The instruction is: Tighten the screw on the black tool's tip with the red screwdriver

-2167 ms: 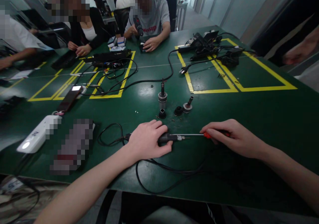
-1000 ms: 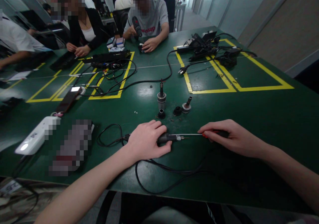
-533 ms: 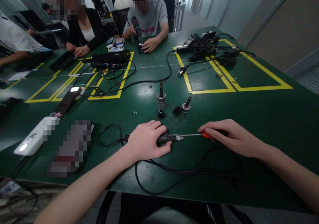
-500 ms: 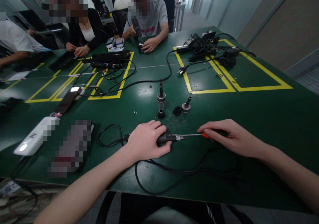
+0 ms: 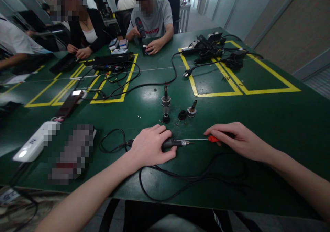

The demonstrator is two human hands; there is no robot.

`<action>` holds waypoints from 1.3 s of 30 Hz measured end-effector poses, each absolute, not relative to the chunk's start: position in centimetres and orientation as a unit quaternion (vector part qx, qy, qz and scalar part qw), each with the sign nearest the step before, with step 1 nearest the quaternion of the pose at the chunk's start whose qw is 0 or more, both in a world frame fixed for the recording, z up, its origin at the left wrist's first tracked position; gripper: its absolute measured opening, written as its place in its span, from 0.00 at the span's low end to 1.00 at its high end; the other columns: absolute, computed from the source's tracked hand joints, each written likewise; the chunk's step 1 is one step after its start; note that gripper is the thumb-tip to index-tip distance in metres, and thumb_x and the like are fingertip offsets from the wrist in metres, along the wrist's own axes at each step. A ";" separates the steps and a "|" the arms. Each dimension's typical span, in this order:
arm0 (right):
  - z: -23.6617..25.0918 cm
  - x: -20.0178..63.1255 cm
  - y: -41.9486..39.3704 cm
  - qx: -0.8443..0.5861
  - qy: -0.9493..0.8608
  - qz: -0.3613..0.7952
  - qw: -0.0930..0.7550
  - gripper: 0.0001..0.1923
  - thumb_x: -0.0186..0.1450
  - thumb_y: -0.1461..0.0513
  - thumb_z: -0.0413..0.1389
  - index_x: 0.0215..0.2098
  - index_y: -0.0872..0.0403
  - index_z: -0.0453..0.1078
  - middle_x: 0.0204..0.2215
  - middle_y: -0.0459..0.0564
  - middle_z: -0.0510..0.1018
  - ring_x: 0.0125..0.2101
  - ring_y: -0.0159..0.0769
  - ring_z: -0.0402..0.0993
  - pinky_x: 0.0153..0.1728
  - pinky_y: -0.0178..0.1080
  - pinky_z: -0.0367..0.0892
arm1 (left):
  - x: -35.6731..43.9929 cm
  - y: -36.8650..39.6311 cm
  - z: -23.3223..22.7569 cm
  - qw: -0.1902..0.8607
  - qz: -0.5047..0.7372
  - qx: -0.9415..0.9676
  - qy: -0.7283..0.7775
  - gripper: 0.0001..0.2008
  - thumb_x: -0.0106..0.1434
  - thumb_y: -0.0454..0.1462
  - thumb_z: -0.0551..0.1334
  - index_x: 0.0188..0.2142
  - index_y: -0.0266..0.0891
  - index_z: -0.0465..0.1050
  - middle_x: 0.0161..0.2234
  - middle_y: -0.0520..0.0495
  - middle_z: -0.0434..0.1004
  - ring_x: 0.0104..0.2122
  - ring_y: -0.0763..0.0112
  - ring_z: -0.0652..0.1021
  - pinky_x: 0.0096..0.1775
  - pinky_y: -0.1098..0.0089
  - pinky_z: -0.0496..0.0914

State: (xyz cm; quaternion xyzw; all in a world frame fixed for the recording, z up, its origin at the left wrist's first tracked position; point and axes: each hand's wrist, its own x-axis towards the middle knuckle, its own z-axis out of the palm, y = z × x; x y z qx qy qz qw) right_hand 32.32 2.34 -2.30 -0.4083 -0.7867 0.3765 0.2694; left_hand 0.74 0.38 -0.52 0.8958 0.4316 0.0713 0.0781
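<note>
My left hand [image 5: 151, 146] presses down on a black corded tool body [image 5: 172, 143] lying flat on the green table [image 5: 270, 111]. My right hand [image 5: 237, 141] grips a red-handled screwdriver [image 5: 212, 139], whose thin shaft runs left to the tool's metal nose. The tool's black cord [image 5: 188, 180] loops along the near edge. Just behind the hands sit small removed parts: an upright metal piece [image 5: 165, 101], a black ring [image 5: 166, 118], a black cap [image 5: 182, 114] and a tilted metal piece [image 5: 191, 110].
A white device [image 5: 33, 142] and a phone [image 5: 69, 103] lie at the left. Cables and black adapters [image 5: 213, 50] fill the yellow-taped boxes farther back. Other people sit at the far and left sides, one holding a black tool [image 5: 140, 27].
Both hands have stayed in place on the tool and the screwdriver. A person's hand at the right edge has left the view, and the cord's loop under my right hand now shows.
</note>
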 end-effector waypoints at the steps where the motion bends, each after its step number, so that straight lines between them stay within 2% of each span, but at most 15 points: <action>1: -2.1 32.3 2.3 -0.411 -0.782 0.382 0.269 0.25 0.77 0.42 0.55 0.42 0.49 0.86 0.25 0.49 0.84 0.23 0.38 0.78 0.23 0.38 0.71 | 0.7 0.4 -0.5 0.078 0.072 0.896 0.432 0.13 0.69 0.48 0.63 0.36 0.41 0.74 0.33 0.49 0.78 0.36 0.62 0.79 0.36 0.64 0.72; 7: -0.8 32.2 2.0 -0.439 -0.763 0.365 0.301 0.20 0.66 0.42 0.69 0.41 0.49 0.85 0.31 0.51 0.87 0.29 0.42 0.83 0.33 0.42 0.80 | 0.7 0.4 -0.6 0.074 0.074 0.896 0.431 0.13 0.70 0.48 0.63 0.35 0.41 0.74 0.33 0.49 0.77 0.36 0.62 0.79 0.35 0.64 0.71; 9: -0.7 32.1 2.1 -0.433 -0.774 0.346 0.304 0.20 0.67 0.42 0.68 0.41 0.49 0.85 0.32 0.51 0.87 0.29 0.42 0.83 0.33 0.42 0.79 | 0.7 0.4 -0.6 0.073 0.073 0.896 0.432 0.13 0.69 0.48 0.63 0.36 0.41 0.74 0.33 0.49 0.77 0.36 0.62 0.79 0.35 0.64 0.71; 13: -0.7 31.9 2.2 -0.422 -0.786 0.366 0.266 0.26 0.76 0.41 0.56 0.39 0.49 0.85 0.22 0.48 0.82 0.21 0.38 0.77 0.24 0.39 0.71 | 0.7 0.4 -0.6 0.071 0.075 0.896 0.431 0.13 0.69 0.47 0.63 0.35 0.41 0.74 0.33 0.49 0.78 0.36 0.62 0.79 0.35 0.64 0.71; 15: -0.6 31.9 2.3 -0.427 -0.778 0.390 0.248 0.27 0.76 0.41 0.54 0.38 0.50 0.85 0.22 0.48 0.82 0.21 0.37 0.77 0.23 0.38 0.71 | 0.7 0.4 -0.6 0.069 0.077 0.897 0.430 0.13 0.69 0.47 0.63 0.35 0.41 0.74 0.33 0.49 0.78 0.36 0.62 0.79 0.35 0.64 0.71; 22: -0.8 32.4 2.2 -0.458 -0.726 0.429 0.282 0.26 0.64 0.37 0.69 0.42 0.50 0.85 0.30 0.53 0.89 0.30 0.45 0.86 0.33 0.42 0.82 | 0.7 0.4 -0.7 0.064 0.081 0.898 0.427 0.13 0.69 0.48 0.63 0.35 0.41 0.74 0.33 0.49 0.78 0.35 0.62 0.79 0.35 0.64 0.70; 25: -0.7 32.4 2.2 -0.458 -0.725 0.419 0.297 0.26 0.61 0.37 0.71 0.41 0.49 0.86 0.35 0.54 0.90 0.33 0.47 0.88 0.37 0.45 0.84 | 0.6 0.4 -0.7 0.066 0.080 0.898 0.428 0.13 0.69 0.48 0.63 0.35 0.41 0.74 0.33 0.49 0.78 0.36 0.62 0.80 0.35 0.64 0.70; 27: -0.5 32.3 2.2 -0.446 -0.740 0.413 0.288 0.26 0.64 0.37 0.68 0.40 0.49 0.86 0.35 0.54 0.89 0.32 0.45 0.87 0.34 0.43 0.83 | 0.6 0.4 -0.7 0.069 0.079 0.897 0.429 0.13 0.69 0.48 0.63 0.35 0.42 0.74 0.33 0.49 0.78 0.36 0.62 0.80 0.35 0.64 0.71; 32: -0.3 31.8 2.3 -0.427 -0.773 0.402 0.243 0.30 0.75 0.37 0.55 0.37 0.51 0.85 0.21 0.49 0.82 0.22 0.38 0.79 0.23 0.38 0.73 | 0.7 0.4 -0.7 0.073 0.074 0.896 0.432 0.13 0.69 0.48 0.63 0.35 0.41 0.74 0.33 0.49 0.77 0.36 0.62 0.79 0.36 0.64 0.71; 34: -0.4 31.8 2.3 -0.429 -0.770 0.406 0.242 0.28 0.74 0.38 0.57 0.37 0.51 0.85 0.23 0.50 0.83 0.23 0.39 0.80 0.25 0.38 0.75 | 0.7 0.4 -0.7 0.075 0.073 0.896 0.432 0.13 0.70 0.48 0.63 0.35 0.42 0.73 0.33 0.49 0.77 0.36 0.62 0.79 0.36 0.64 0.72; 39: -0.4 32.2 2.1 -0.449 -0.745 0.408 0.278 0.22 0.64 0.41 0.70 0.41 0.49 0.86 0.31 0.53 0.88 0.30 0.45 0.85 0.32 0.44 0.82 | 0.8 0.4 -0.5 0.077 0.070 0.896 0.432 0.13 0.70 0.48 0.62 0.35 0.42 0.73 0.33 0.49 0.77 0.36 0.62 0.79 0.36 0.64 0.72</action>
